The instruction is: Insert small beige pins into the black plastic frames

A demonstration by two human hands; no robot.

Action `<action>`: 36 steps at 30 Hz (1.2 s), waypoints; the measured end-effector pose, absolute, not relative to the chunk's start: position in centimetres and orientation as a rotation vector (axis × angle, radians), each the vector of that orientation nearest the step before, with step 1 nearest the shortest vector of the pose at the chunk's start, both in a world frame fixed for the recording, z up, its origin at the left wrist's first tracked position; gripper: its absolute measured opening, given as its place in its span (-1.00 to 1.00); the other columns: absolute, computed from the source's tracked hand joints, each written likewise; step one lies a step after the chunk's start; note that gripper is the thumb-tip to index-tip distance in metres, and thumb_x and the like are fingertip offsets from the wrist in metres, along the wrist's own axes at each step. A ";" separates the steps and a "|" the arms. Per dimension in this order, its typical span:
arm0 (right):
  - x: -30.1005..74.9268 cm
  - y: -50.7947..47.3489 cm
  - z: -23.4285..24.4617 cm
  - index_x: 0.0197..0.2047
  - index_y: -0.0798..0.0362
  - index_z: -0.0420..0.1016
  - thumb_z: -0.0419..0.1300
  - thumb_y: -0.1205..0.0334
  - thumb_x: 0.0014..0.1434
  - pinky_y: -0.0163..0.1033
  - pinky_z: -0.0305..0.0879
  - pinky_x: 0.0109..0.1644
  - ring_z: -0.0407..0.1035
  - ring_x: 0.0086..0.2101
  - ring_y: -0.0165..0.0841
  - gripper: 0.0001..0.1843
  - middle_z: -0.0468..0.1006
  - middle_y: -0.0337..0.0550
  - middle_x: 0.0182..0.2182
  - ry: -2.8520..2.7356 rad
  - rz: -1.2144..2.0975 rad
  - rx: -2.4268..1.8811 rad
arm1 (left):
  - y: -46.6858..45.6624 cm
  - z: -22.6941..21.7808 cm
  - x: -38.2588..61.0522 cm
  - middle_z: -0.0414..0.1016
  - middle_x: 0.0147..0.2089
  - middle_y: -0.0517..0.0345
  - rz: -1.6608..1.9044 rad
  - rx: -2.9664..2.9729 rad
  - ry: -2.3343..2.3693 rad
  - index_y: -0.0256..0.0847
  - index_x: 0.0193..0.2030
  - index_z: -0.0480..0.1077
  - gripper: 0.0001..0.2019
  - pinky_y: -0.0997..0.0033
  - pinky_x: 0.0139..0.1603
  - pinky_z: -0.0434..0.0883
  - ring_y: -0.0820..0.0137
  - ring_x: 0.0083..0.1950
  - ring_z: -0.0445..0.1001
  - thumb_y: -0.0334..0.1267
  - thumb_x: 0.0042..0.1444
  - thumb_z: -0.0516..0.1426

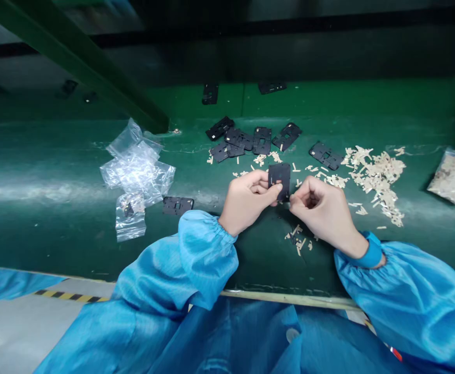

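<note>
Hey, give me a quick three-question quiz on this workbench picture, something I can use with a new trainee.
1. True or false: the left hand grips the held black plate.
2. On which side of the right hand is the main heap of beige strips? A) its left B) its right C) under the sleeves
3. What lies on the green belt just right of the clear bags?
Key: 1 true; 2 B; 3 a lone black plate.
</note>
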State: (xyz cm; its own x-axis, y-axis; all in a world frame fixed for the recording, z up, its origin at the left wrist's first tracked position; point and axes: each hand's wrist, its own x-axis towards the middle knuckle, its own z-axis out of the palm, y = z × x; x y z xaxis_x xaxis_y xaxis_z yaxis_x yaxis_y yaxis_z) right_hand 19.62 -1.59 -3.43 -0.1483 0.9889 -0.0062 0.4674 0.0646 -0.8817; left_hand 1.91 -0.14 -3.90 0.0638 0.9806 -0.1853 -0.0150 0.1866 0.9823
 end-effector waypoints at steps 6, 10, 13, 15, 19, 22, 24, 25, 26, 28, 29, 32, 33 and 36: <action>19.2 -1.8 -3.1 -0.50 0.01 0.32 0.23 0.32 0.09 -0.33 0.10 -0.51 0.20 -0.61 -0.50 -0.82 0.39 -0.35 -0.63 -1.706 0.938 -1.525 | -0.3 -4.3 1.9 0.55 -0.48 0.24 1.099 1.156 1.222 -0.25 -0.35 0.49 -0.88 0.59 -0.46 0.48 0.53 -0.50 0.54 -0.29 0.01 0.32; 19.1 -1.9 -3.1 -0.50 0.01 0.32 0.23 0.33 0.09 -0.33 0.11 -0.51 0.20 -0.61 -0.50 -0.82 0.39 -0.36 -0.63 -1.712 0.916 -1.529 | -0.4 -4.5 1.8 0.56 -0.47 0.24 1.109 1.195 1.221 -0.25 -0.35 0.50 -0.88 0.59 -0.45 0.49 0.52 -0.49 0.55 -0.28 0.03 0.32; 19.2 -1.9 -3.0 -0.50 0.01 0.31 0.23 0.34 0.09 -0.33 0.11 -0.51 0.20 -0.61 -0.50 -0.81 0.38 -0.37 -0.63 -1.735 0.885 -1.529 | -0.4 -4.5 1.8 0.56 -0.47 0.23 1.102 1.198 1.231 -0.25 -0.34 0.50 -0.87 0.57 -0.44 0.50 0.51 -0.48 0.56 -0.27 0.03 0.32; 19.2 -1.9 -3.1 -0.50 0.01 0.31 0.23 0.34 0.09 -0.32 0.11 -0.50 0.21 -0.60 -0.50 -0.81 0.38 -0.37 -0.63 -1.743 0.882 -1.521 | -0.4 -4.5 1.9 0.56 -0.46 0.23 1.093 1.198 1.244 -0.25 -0.34 0.50 -0.87 0.56 -0.43 0.51 0.50 -0.48 0.55 -0.26 0.03 0.33; 19.3 -1.8 -3.3 -0.47 0.01 0.34 0.23 0.31 0.11 -0.31 0.14 -0.49 0.24 -0.59 -0.48 -0.84 0.42 -0.34 -0.60 -1.704 0.976 -1.500 | -0.4 -4.4 1.9 0.57 -0.46 0.22 1.091 1.199 1.253 -0.25 -0.35 0.51 -0.87 0.57 -0.43 0.51 0.51 -0.48 0.55 -0.27 0.01 0.33; 19.6 -1.6 -3.5 -0.43 0.01 0.40 0.22 0.31 0.11 -0.30 0.18 -0.48 0.29 -0.56 -0.44 -0.90 0.49 -0.28 -0.55 -1.649 1.093 -1.468 | -0.3 -4.2 1.9 0.58 -0.45 0.22 1.096 1.162 1.249 -0.25 -0.35 0.51 -0.87 0.59 -0.45 0.49 0.51 -0.49 0.55 -0.28 0.00 0.33; 19.7 -1.4 -3.5 -0.42 0.02 0.43 0.22 0.32 0.09 -0.29 0.19 -0.47 0.32 -0.54 -0.42 -0.94 0.52 -0.25 -0.52 -1.627 1.143 -1.453 | -0.2 -4.2 1.9 0.58 -0.45 0.22 1.098 1.139 1.244 -0.25 -0.35 0.51 -0.87 0.59 -0.46 0.50 0.51 -0.50 0.55 -0.28 -0.01 0.33; 19.8 -1.4 -3.5 -0.41 0.02 0.44 0.22 0.32 0.08 -0.28 0.19 -0.47 0.32 -0.53 -0.42 -0.94 0.53 -0.24 -0.51 -1.621 1.158 -1.448 | -0.2 -4.1 1.9 0.58 -0.45 0.22 1.097 1.132 1.242 -0.25 -0.35 0.51 -0.87 0.58 -0.45 0.50 0.51 -0.49 0.55 -0.27 -0.01 0.33; 19.9 -1.3 -3.5 -0.41 0.02 0.44 0.22 0.32 0.08 -0.28 0.19 -0.46 0.32 -0.53 -0.42 -0.95 0.54 -0.23 -0.50 -1.616 1.168 -1.446 | -0.1 -4.1 2.0 0.57 -0.45 0.22 1.097 1.126 1.240 -0.25 -0.35 0.51 -0.87 0.57 -0.45 0.51 0.51 -0.49 0.55 -0.27 -0.01 0.33; 19.9 -1.2 -3.4 -0.42 0.02 0.44 0.23 0.32 0.08 -0.28 0.18 -0.46 0.32 -0.53 -0.42 -0.95 0.54 -0.22 -0.49 -1.604 1.182 -1.447 | -0.1 -4.0 2.0 0.57 -0.45 0.22 1.094 1.122 1.239 -0.25 -0.35 0.52 -0.87 0.57 -0.45 0.51 0.51 -0.49 0.55 -0.27 -0.01 0.33; 20.0 -1.2 -3.3 -0.42 0.02 0.44 0.23 0.31 0.08 -0.28 0.18 -0.46 0.32 -0.52 -0.42 -0.94 0.54 -0.22 -0.49 -1.598 1.190 -1.446 | -0.1 -4.0 2.0 0.57 -0.45 0.23 1.093 1.121 1.239 -0.25 -0.35 0.52 -0.87 0.56 -0.45 0.51 0.51 -0.49 0.55 -0.27 -0.01 0.33; 19.9 -1.2 -3.3 -0.41 0.02 0.44 0.24 0.29 0.09 -0.28 0.19 -0.46 0.32 -0.53 -0.42 -0.94 0.53 -0.22 -0.50 -1.584 1.210 -1.448 | -0.1 -4.0 1.9 0.57 -0.45 0.22 1.093 1.115 1.238 -0.25 -0.35 0.52 -0.88 0.57 -0.45 0.51 0.51 -0.49 0.55 -0.27 -0.01 0.33; 19.9 -1.2 -3.3 -0.41 0.02 0.44 0.24 0.29 0.09 -0.28 0.19 -0.46 0.31 -0.53 -0.42 -0.94 0.53 -0.23 -0.51 -1.585 1.213 -1.448 | -0.2 -4.0 1.9 0.57 -0.44 0.22 1.093 1.115 1.238 -0.25 -0.35 0.52 -0.87 0.57 -0.45 0.51 0.51 -0.49 0.55 -0.27 -0.01 0.33; 19.9 -1.2 -3.3 -0.41 0.02 0.44 0.25 0.30 0.09 -0.28 0.18 -0.46 0.31 -0.53 -0.42 -0.94 0.52 -0.24 -0.51 -1.594 1.199 -1.455 | -0.2 -4.0 1.9 0.58 -0.44 0.22 1.091 1.123 1.240 -0.25 -0.34 0.52 -0.87 0.57 -0.45 0.50 0.50 -0.49 0.56 -0.27 0.00 0.33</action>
